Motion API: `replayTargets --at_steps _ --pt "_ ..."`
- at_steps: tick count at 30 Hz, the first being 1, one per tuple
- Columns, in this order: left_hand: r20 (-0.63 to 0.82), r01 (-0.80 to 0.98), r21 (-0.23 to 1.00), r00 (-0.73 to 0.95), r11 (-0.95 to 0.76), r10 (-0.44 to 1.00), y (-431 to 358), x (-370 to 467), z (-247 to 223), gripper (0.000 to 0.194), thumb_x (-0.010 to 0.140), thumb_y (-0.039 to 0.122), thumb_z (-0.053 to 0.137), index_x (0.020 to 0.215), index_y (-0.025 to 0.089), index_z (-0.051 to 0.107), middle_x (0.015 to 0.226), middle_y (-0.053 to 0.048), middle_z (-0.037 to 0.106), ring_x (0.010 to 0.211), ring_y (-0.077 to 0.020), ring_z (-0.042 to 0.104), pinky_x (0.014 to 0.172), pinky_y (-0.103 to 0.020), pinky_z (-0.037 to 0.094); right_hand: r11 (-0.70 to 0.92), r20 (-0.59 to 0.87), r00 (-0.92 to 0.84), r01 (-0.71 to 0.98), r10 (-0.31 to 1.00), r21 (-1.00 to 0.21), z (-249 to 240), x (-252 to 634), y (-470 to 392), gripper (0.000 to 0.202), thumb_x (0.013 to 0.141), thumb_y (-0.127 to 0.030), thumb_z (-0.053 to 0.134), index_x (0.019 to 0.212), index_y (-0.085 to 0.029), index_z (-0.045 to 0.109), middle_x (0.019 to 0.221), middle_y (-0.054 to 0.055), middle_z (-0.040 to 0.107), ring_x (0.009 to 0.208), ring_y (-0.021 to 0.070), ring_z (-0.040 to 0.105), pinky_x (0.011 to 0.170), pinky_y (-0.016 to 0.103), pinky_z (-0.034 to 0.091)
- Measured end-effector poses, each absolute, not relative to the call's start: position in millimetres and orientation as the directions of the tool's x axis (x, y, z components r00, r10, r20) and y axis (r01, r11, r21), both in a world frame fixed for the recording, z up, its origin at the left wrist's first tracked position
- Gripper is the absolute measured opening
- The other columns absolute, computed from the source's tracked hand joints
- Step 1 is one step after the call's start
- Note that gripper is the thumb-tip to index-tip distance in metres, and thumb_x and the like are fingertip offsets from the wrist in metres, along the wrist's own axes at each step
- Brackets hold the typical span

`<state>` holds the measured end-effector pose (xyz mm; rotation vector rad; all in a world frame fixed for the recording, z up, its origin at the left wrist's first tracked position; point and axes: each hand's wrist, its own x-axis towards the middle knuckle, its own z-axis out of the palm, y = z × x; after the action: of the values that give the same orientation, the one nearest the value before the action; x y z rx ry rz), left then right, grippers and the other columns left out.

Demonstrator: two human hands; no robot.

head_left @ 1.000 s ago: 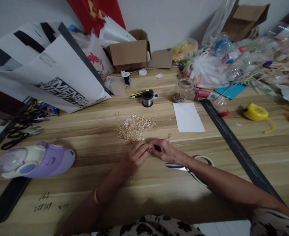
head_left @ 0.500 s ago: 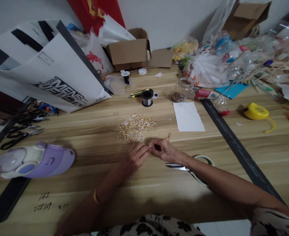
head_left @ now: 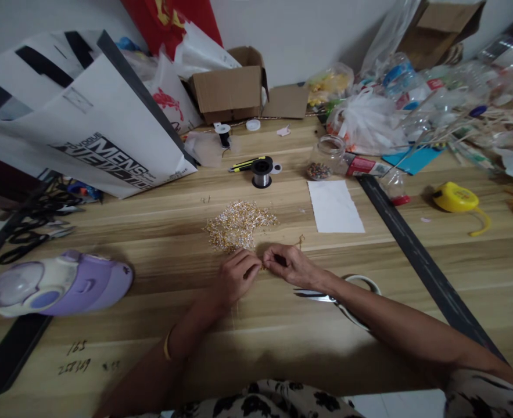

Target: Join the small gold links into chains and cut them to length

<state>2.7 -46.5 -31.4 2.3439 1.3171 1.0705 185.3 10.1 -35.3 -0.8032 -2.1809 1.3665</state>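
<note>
Head view: small gold and silvery pieces (head_left: 234, 225) glitter in a loose heap; right hand (head_left: 294, 266) has its grip pinched, left hand (head_left: 239, 274) has one unclear to me.

Heap of small pieces (head_left: 235, 223): gold mixed with clear, silvery glints
Wire spool (head_left: 262, 174): black flanges, silver-grey winding
Scissors (head_left: 323, 298): silver blades, off-white handles
Cutter (head_left: 247, 165): yellow with black
Paper sheet (head_left: 336, 206): plain white
Tape measure (head_left: 455, 197): bright yellow
Bottle (head_left: 94, 284): lilac and cream
Shopping bag (head_left: 121, 122): white, with black lettering and black patches
Tabletop (head_left: 169, 226): pale brown, streaked wood grain
Table strip (head_left: 414, 249): dark grey
Clothing (head_left: 269, 400): black blotches on cream
</note>
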Motion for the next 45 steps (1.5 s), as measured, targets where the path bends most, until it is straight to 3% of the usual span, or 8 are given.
replayTargets --at_steps 8,19,28,35,38,45 --pt "0.463 0.636 0.572 0.271 -0.518 0.844 -45.7 1.0 -36.5 0.01 0.084 0.013 0.055 0.082 0.016 0.064 0.077 -0.005 0.066 0.074 -0.0147 0.059 0.071 -0.028 0.048 0.312 0.036 -0.726 0.25 0.687 -0.917 -36.7 186.1 10.7 0.007 0.083 -0.018 0.054 0.078 -0.015 0.056 0.066 -0.002 0.051 0.059 0.0092 0.042 0.056 0.02 0.033" --pt "0.243 0.548 0.796 0.099 -0.257 0.965 -43.3 1.4 -32.6 0.007 0.078 0.016 0.06 0.075 0.016 0.067 0.072 -0.004 0.068 0.069 -0.0148 0.062 0.067 -0.026 0.048 0.224 0.062 -0.67 0.157 0.74 -0.962 -36.3 183.5 11.7 0.011 0.084 -0.024 0.057 0.081 -0.014 0.06 0.068 -0.001 0.051 0.06 0.0097 0.043 0.054 0.021 0.033" --pt "-0.013 0.259 0.966 0.024 0.006 1.0 -42.5 4.8 -33.2 0.009 0.073 0.022 0.067 0.072 0.013 0.067 0.069 -0.004 0.069 0.064 -0.0138 0.062 0.061 -0.023 0.047 0.253 0.109 -0.645 0.134 0.756 -0.958 -31.6 184.3 12.2 0.015 0.086 -0.028 0.056 0.081 -0.014 0.06 0.077 0.003 0.056 0.07 0.0131 0.05 0.06 0.023 0.038" --pt "-0.155 0.061 0.986 0.01 0.154 0.988 -40.8 6.0 -26.5 0.014 0.067 0.025 0.072 0.068 0.013 0.064 0.063 -0.002 0.067 0.06 -0.0122 0.061 0.06 -0.022 0.048 0.309 0.189 -0.562 0.126 0.805 -0.943 -29.1 184.8 10.9 0.02 0.086 -0.033 0.057 0.1 -0.019 0.058 0.091 0.005 0.054 0.072 0.0133 0.05 0.059 0.024 0.04" --pt "-0.191 -0.022 0.981 -0.008 0.191 0.982 -40.3 4.5 -27.6 0.016 0.067 0.026 0.072 0.069 0.013 0.064 0.06 -0.001 0.066 0.057 -0.0115 0.061 0.059 -0.023 0.049 0.368 0.259 -0.522 0.116 0.813 -0.922 -29.1 185.6 10.3 0.02 0.086 -0.032 0.056 0.1 -0.019 0.054 0.096 0.006 0.052 0.073 0.0135 0.05 0.058 0.024 0.04" --pt "-0.223 -0.145 0.965 -0.034 0.216 0.974 -38.2 1.5 -33.5 0.018 0.067 0.029 0.072 0.07 0.014 0.063 0.06 0.0 0.066 0.056 -0.0119 0.062 0.06 -0.025 0.05 0.345 0.21 -0.597 0.12 0.774 -0.931 -29.7 184.6 5.6 0.015 0.084 -0.027 0.056 0.095 -0.018 0.051 0.073 -0.001 0.048 0.058 0.0102 0.045 0.05 0.021 0.036"
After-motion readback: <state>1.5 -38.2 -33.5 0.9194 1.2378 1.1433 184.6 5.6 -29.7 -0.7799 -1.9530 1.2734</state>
